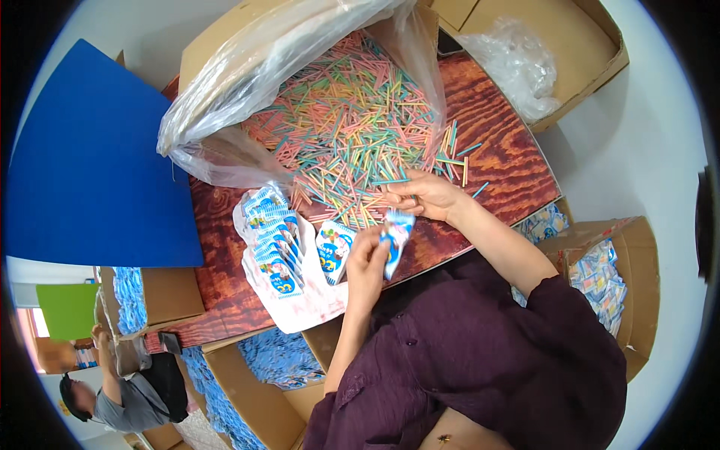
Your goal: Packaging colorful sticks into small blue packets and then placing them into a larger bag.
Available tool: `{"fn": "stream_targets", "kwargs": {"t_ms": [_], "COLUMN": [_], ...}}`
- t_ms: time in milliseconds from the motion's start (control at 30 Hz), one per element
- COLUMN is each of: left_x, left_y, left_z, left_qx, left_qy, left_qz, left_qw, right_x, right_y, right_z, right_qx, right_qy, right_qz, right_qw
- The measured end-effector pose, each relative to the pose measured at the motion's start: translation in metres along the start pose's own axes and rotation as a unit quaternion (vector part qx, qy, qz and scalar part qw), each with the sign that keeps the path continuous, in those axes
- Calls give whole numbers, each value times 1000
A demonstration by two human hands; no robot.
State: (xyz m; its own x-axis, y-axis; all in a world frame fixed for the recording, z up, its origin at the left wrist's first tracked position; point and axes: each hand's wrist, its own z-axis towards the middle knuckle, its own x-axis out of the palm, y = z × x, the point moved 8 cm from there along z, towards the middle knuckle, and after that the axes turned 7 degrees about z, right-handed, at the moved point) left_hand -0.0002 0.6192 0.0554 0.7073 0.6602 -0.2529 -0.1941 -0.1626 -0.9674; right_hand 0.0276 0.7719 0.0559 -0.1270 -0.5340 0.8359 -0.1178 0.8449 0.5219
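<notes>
My left hand [364,264] is closed on a small blue-and-white packet [397,241], which is slightly blurred and tilted upright. Just beyond it, my right hand [429,196] pinches at the near edge of a heap of thin pastel sticks [352,112]. A teal stick [391,181] shows at its fingertips; whatever else the curled fingers hold is hidden. Left of my left hand, one similar packet [334,250] lies flat on a white cloth [300,315]. An overlapping row of such packets [276,247] is on the same cloth.
The sticks spill from a clear plastic bag [217,105] in a carton onto the red wood-grain table [495,112]. Boxes of packets [277,356] stand below the table edge, others [600,281] at right. A blue board [97,165] rises at left. Another person [139,397] works at lower left.
</notes>
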Motion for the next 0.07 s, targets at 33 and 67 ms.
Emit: {"fn": "stream_targets", "kwargs": {"t_ms": [33,67], "left_x": [1,2], "left_y": [0,-3], "left_z": [7,12], "left_qx": [-13,-25], "left_qy": [-26,-49], "left_qz": [-79,-158], "left_qw": [996,986], "right_x": [-7,-16], "right_y": [1,1], "right_z": [-7,-9], "right_qx": [-19,-23], "right_qy": [-68,-88], "right_qz": [1,-1], "right_qw": [998,996]}}
